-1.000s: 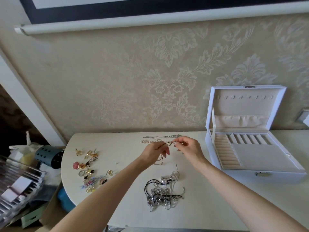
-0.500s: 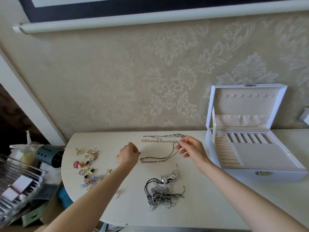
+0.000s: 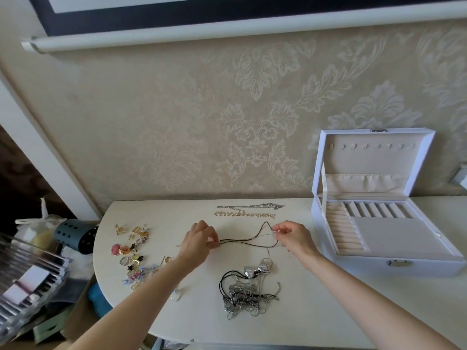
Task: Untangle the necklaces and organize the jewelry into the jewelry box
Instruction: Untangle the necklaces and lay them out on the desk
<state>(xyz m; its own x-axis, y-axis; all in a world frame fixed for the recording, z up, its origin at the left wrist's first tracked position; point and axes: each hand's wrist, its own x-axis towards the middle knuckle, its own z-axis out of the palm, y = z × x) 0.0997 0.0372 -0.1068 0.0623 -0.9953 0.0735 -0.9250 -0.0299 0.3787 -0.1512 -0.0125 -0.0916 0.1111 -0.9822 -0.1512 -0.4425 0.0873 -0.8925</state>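
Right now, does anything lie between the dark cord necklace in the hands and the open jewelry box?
Nothing visible does. The left hand and right hand pinch the dark cord necklace; only bare table separates it from the jewelry box. The tangled pile lies nearer the person, two laid-out chains nearer the wall.

The cream-white rounded worktop (image 3: 192, 319) carries a thin dark brown cord necklace (image 3: 242, 240), a silver chain necklace (image 3: 250, 206) and a pale gold link necklace (image 3: 243, 214). The tangled heap of necklaces (image 3: 240, 298) mixes silver chains with black cords, beside a shiny silver bow pendant (image 3: 257, 271). The small earrings and rings (image 3: 131, 251) are gold, pink, black and pale blue. The white rectangular jewelry box (image 3: 429, 270) has beige lining. The beige wallpaper (image 3: 126, 122) bears a paler damask leaf pattern.
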